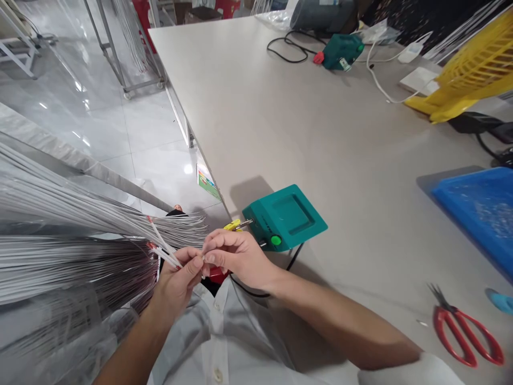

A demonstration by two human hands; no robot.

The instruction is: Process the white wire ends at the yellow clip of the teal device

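The pale desk [320, 133] spreads out ahead of the fingers and to their right. Left of the fingers hangs a broad bundle of white wires [60, 230]. Its strands run sideways and their free ends fan out just above the left hand [176, 283].

Well off to the right of the fingers, a blue tray [481, 214] lies at the desk's edge. Far beyond that, a yellow basket [473, 69] is tipped on its side. A teal box [288, 214] sits just beyond the right hand [238, 256], with its green knob [276, 240] facing the knuckles. A yellow plug [233, 225] is pushed into its near side, right above the fingers. A black cable [256, 291] loops from the box under the right wrist. A second teal device [342, 51] lies far ahead, at the back of the desk. Red scissors [460, 326] lie flat on the desk, well apart to the right and nearer the body than the fingers.

Both hands meet in front of the white shirt, off the desk's near edge. The left fingers [192, 270] are closed on a few thin wires [164, 248] pulled out of the bundle. Those wires have red marks near their ends and slant up and left from the grip. The right fingers [214, 248] are pinched narrow, thumb against forefinger, on the same wire ends, touching the left fingertips.
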